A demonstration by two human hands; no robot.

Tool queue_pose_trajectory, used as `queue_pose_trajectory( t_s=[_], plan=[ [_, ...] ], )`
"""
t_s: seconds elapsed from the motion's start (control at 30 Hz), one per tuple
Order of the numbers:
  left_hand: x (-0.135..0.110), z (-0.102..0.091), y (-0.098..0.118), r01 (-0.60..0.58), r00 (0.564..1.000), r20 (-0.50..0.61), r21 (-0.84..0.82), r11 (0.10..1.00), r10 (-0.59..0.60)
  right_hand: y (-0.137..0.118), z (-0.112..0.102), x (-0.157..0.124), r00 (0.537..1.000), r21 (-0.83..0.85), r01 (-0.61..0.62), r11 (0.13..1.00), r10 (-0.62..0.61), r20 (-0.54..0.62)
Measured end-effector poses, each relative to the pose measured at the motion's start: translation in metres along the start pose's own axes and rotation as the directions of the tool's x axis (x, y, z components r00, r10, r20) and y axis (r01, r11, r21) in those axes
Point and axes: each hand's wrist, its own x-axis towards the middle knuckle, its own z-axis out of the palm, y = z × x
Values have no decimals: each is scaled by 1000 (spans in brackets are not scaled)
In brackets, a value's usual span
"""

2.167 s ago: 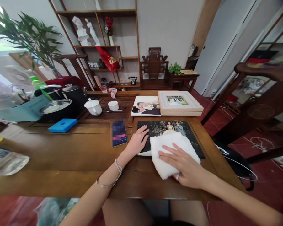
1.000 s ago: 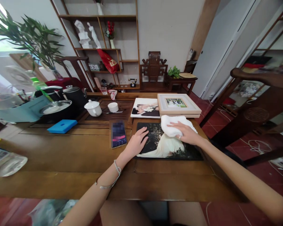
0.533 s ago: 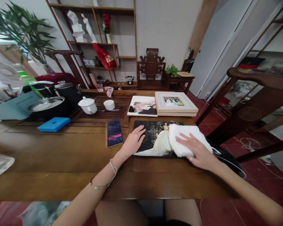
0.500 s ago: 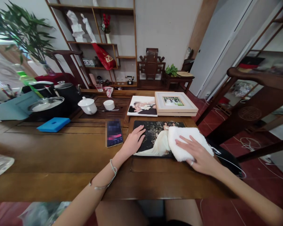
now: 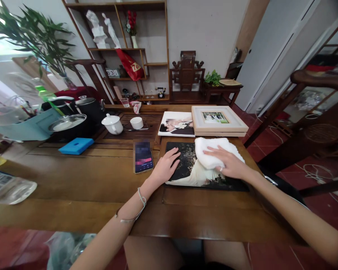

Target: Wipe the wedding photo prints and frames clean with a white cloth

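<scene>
Two hands rest on one dark wedding photo (image 5: 190, 174), lying flat on the near right of the table (image 5: 101, 180). The right hand (image 5: 228, 163), fingers spread, presses a white cloth (image 5: 210, 141) over its far right part; the left hand (image 5: 166, 165), fingers slightly apart, lies on its left edge. Wiping seems unfinished; what is already clean cannot be told. Beyond lie a white-edged picture (image 5: 177, 123) and a pale frame (image 5: 236, 122). On far shelves, a red bag (image 5: 131, 67) shows "7"; number cards (image 5: 112, 72) start "03". The phone's (image 5: 143, 157) screen is blurred.

One view, head-worn: taken from above the wearer's lap (image 5: 154, 252), facing forward and down; tabletop (image 5: 84, 176) near, across the middle; shelving (image 5: 156, 64) and wall (image 5: 211, 30) farther off, at the top.
</scene>
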Motion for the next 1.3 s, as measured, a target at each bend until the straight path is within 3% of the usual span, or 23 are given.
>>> queue_pose_trajectory(
  t_s=[0.13,0.23,0.3,0.4,0.5,0.6,0.7,0.8,0.9,0.97,1.03,1.13,1.2,1.3],
  plan=[
    [0,0,-1,-2,1000,-5,-4,1000,2,13,0,14,977,-67,-207,976,203,-62],
    [0,0,0,11,1000,6,2,1000,-11,-17,8,9,951,-107,-307,946,301,-68],
    [0,1,0,16,1000,14,9,1000,-17,-50,16,-2,969,-102,-248,963,245,-41],
    [0,1,0,14,1000,18,22,1000,-15,-93,24,-19,999,-58,-18,998,21,40],
    [0,1,0,8,1000,25,26,1000,-8,-107,24,-26,988,-11,122,992,-120,93],
    [0,-1,1,14,1000,28,22,1000,-15,-84,18,-21,994,14,82,997,-83,70],
    [0,-2,2,22,1000,23,16,1000,-22,-41,10,-9,998,-26,-62,998,62,-8],
    [0,-2,2,18,999,28,16,1000,-19,-2,3,1,972,-103,-227,968,220,-78],
    [0,-2,2,14,1000,18,16,1000,-15,12,2,10,940,-167,-337,927,320,-122],
    [1,-1,1,12,1000,9,14,1000,-12,0,6,13,935,-204,-350,914,330,-126],
    [1,-1,1,12,1000,7,11,1000,-12,-27,14,11,953,-211,-300,930,286,-96],
    [1,-1,1,17,1000,15,6,1000,-17,-83,25,0,994,-141,-106,984,109,14],
    [1,-2,1,10,1000,20,-1,1000,-10,-115,29,-11,996,-83,18,996,-11,84],
    [1,-3,1,-5,1000,14,-13,1000,6,-135,27,-26,984,-20,121,992,-117,132]
  ],
)
